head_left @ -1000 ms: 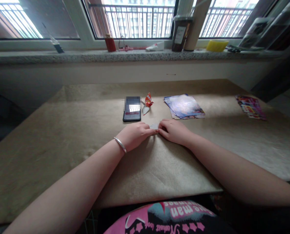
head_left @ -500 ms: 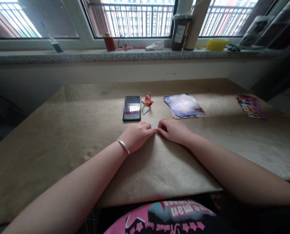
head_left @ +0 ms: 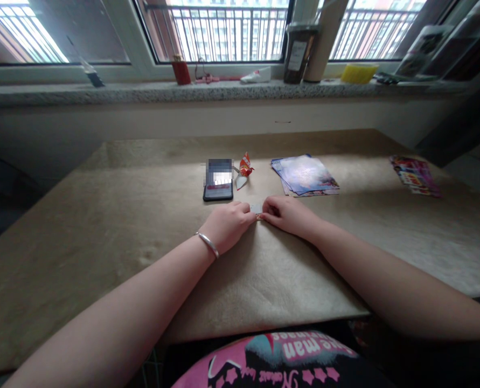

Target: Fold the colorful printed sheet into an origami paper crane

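Between my two hands is a small pale piece of paper (head_left: 256, 208), flat on the table, with a narrow coloured strip at its near edge. My left hand (head_left: 232, 222), a silver bangle on its wrist, has its fingers pressed together on the paper's left side. On the right side, my right hand (head_left: 285, 213) pinches the near edge between thumb and curled fingers. Much of the paper is hidden under the fingers. Just beyond my left hand lies a phone (head_left: 218, 191), its screen partly blurred. A crumpled orange-red wrapper (head_left: 245, 166) is beside it.
A stack of bluish printed sheets (head_left: 304, 175) lies beyond my right hand. Colourful cards (head_left: 415, 177) sit at the table's right. On the granite sill (head_left: 143, 94) stand a dark jar (head_left: 299, 54), a red container (head_left: 180, 71) and a yellow block (head_left: 359, 74). The table (head_left: 94, 226) has a tan cover.
My right fingers have shifted very slightly to the right, and a bit more of the paper shows. The left hand has edged slightly right.
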Demonstrator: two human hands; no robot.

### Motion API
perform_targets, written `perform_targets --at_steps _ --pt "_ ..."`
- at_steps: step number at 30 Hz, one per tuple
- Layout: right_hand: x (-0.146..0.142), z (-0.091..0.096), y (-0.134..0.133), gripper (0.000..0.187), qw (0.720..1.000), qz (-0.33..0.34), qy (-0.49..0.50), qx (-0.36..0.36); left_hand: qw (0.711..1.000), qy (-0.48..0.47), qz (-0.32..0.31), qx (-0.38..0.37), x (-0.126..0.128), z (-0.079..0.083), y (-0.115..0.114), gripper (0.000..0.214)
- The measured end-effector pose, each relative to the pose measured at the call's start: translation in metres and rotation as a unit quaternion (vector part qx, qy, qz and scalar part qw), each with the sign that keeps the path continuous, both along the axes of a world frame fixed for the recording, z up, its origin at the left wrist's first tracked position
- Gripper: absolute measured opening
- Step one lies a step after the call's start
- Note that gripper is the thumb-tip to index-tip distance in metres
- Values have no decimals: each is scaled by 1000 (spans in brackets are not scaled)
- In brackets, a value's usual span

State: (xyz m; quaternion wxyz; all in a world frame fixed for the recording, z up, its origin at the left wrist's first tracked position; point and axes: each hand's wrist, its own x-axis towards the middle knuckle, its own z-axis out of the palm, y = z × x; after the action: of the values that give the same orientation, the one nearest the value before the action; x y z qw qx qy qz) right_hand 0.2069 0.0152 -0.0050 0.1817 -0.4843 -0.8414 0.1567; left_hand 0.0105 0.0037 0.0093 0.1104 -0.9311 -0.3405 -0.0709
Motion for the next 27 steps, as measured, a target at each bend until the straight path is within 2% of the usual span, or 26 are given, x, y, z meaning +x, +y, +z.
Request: perform_targets --at_steps 3,7,10,14,22,27 --pt "5 1 -1 11 998 41 26 27 1000 -3 6 -11 1 1 0 17" --pt "6 8 -9 19 986 70 -80 125 999 -21 8 -28 1 1 0 16" --pt "4 12 -14 25 978 72 -127 147 999 -30 9 -33 1 0 0 16" --pt "2 11 -16 25 979 64 -132 141 998 -43 12 -34 0 -2 1 16" --pt "0 8 -14 21 990 38 -77 110 998 -51 11 -18 -2 -4 3 16" --pt "0 10 -14 18 994 22 -63 83 997 -62 -37 -9 -4 -6 3 19"
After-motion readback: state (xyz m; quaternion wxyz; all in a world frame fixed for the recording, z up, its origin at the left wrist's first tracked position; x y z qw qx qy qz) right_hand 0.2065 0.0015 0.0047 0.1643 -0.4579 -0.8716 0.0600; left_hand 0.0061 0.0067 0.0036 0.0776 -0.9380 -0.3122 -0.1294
